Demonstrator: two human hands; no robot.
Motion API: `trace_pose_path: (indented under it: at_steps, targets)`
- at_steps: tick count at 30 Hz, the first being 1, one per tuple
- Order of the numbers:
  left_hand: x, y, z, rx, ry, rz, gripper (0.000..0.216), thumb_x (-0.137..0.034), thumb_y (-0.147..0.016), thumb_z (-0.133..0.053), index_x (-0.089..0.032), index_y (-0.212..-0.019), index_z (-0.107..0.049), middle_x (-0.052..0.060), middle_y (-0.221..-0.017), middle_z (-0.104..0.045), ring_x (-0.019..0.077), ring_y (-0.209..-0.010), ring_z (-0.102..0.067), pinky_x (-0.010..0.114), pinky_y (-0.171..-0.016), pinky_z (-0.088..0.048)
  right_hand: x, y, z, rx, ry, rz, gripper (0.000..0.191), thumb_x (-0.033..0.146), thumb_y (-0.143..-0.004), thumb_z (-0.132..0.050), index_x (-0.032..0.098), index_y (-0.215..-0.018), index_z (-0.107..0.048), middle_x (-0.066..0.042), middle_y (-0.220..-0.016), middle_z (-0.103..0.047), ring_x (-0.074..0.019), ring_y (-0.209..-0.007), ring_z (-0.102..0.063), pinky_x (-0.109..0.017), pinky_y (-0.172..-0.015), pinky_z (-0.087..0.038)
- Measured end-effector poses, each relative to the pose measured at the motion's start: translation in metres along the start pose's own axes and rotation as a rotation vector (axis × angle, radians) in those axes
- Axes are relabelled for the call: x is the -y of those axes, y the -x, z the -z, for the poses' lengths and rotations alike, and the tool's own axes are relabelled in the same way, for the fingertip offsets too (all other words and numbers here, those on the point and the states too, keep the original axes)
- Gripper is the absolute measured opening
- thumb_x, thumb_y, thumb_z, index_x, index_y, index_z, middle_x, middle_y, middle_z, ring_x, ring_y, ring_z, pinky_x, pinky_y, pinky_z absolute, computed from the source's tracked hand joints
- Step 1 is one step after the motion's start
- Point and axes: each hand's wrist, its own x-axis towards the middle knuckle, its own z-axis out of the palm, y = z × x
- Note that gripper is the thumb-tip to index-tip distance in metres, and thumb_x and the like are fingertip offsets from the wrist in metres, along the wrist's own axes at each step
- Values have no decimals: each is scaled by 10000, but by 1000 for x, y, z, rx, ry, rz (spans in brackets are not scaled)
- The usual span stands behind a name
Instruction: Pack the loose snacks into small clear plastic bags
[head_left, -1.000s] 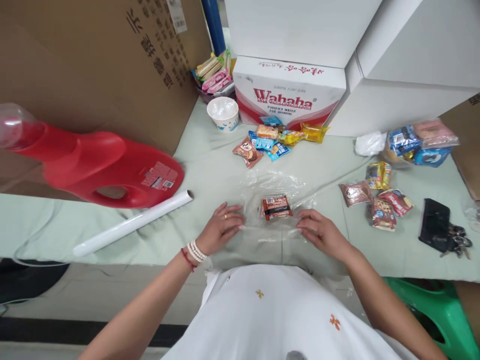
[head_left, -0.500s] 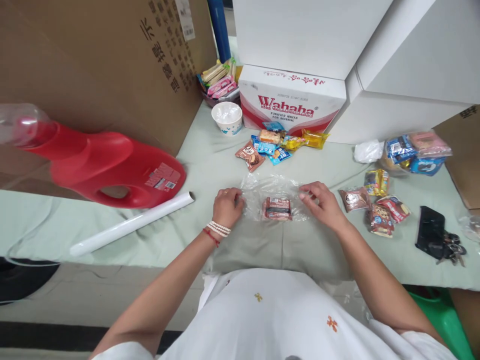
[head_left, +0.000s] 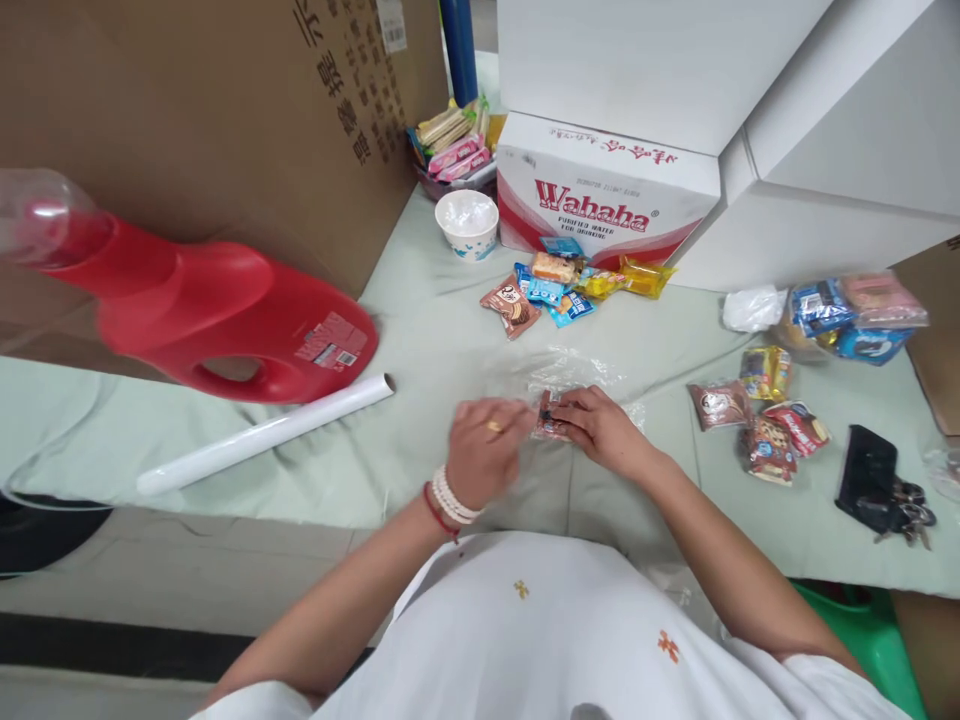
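Note:
A small brown snack pack [head_left: 546, 418] lies wrapped in clear plastic film [head_left: 577, 370] on the pale green cloth [head_left: 420, 340] in front of me. My right hand [head_left: 596, 428] covers the pack, fingers curled over it and the film. My left hand [head_left: 484, 450], with a ring and bead bracelets, is blurred by motion just left of the pack, its fingers bent toward the film's edge. What the left fingers grip is not clear.
A red detergent jug [head_left: 225, 320] and a white roll [head_left: 262, 435] lie at left. A paper cup [head_left: 468, 222], a Wahaha box [head_left: 600, 200] and loose snacks [head_left: 570, 285] sit behind. More snack packs [head_left: 765, 415] and a black pouch with keys [head_left: 874, 475] lie at right.
Both hands have drawn together over the snack pack, folding the film in from the sides. The right hand now covers the pack; the left moved right beside it.

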Motion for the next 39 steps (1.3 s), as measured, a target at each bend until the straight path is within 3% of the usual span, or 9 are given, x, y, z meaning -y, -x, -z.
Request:
trace_pose_path:
  at_steps: [4,8,11,15,22,26,30,34,39]
  targets:
    - [-23,-5,-30,402,26,26,483,-91,-916,-501,-233,-1356,-639,67,-1350,-726,244,-1004,-606,424,-787,-393,-11,-10,15,41,-86,-97,305,194,-1016,-497,207,-1189,-749,-103,-1162,-717,-235,-1080,-627,-384,-966,-516]
    - [-22,-9,-46,520,16,99,447,-125,-981,-454,-243,-1371,-637,70,-1370,-717,263,-1068,-587,453,-859,-394,-36,-40,21,-174,201,-338,369,234,-952,-574,144,-1292,-685,-174,-1270,-666,-305,-1161,-560,-446,-1024,-460]
    - [-21,-11,-45,526,34,99,420,-142,-993,-458,-251,-1348,-652,81,-1345,-726,275,-1098,-575,470,-874,-387,-50,-63,21,-117,284,-490,507,295,-852,-738,108,-1317,-659,-191,-1128,-702,-337,-1130,-535,-428,-969,-447]
    - [-24,-11,-43,538,53,86,403,-153,-990,-473,-254,-1333,-660,88,-1338,-725,283,-1114,-570,479,-888,-384,-49,-72,32,36,203,-475,172,196,-904,-634,162,-1023,-753,-70,-784,-695,-236,-867,-586,-304,-809,-430]
    - [-26,-8,-42,519,81,109,373,-153,-989,-479,-237,-1275,-702,108,-1290,-740,282,-1105,-587,476,-883,-414,3,-22,26,124,253,-123,224,200,-1013,-506,187,-1004,-729,-66,-871,-650,-186,-757,-565,-278,-699,-388]
    - [-13,2,-39,498,255,177,326,-90,-898,-544,-251,-1076,-765,72,-1176,-780,274,-1066,-626,480,-907,-454,16,10,-6,132,244,-33,385,110,-1028,-417,178,-1296,-685,-95,-965,-663,-225,-901,-589,-303,-793,-441]
    - [13,4,-34,207,538,535,278,-115,-888,-488,-225,-959,-733,37,-1048,-777,203,-976,-670,384,-919,-514,12,23,-22,94,219,-37,445,107,-1037,-379,212,-1331,-696,-99,-992,-657,-242,-974,-583,-338,-870,-470]
    - [26,-27,-31,-96,443,886,267,-361,-966,-521,-193,-1140,-634,52,-998,-698,195,-914,-640,344,-869,-524,13,23,-23,78,254,-34,434,119,-1036,-388,195,-1316,-710,-107,-981,-650,-246,-957,-580,-362,-906,-479]
    - [10,-70,-43,119,196,696,314,-421,-845,-731,-211,-1075,-694,101,-1048,-664,299,-1061,-576,460,-983,-463,17,22,-24,54,253,-21,457,104,-1015,-385,203,-1314,-716,-117,-996,-665,-255,-979,-580,-392,-944,-486]
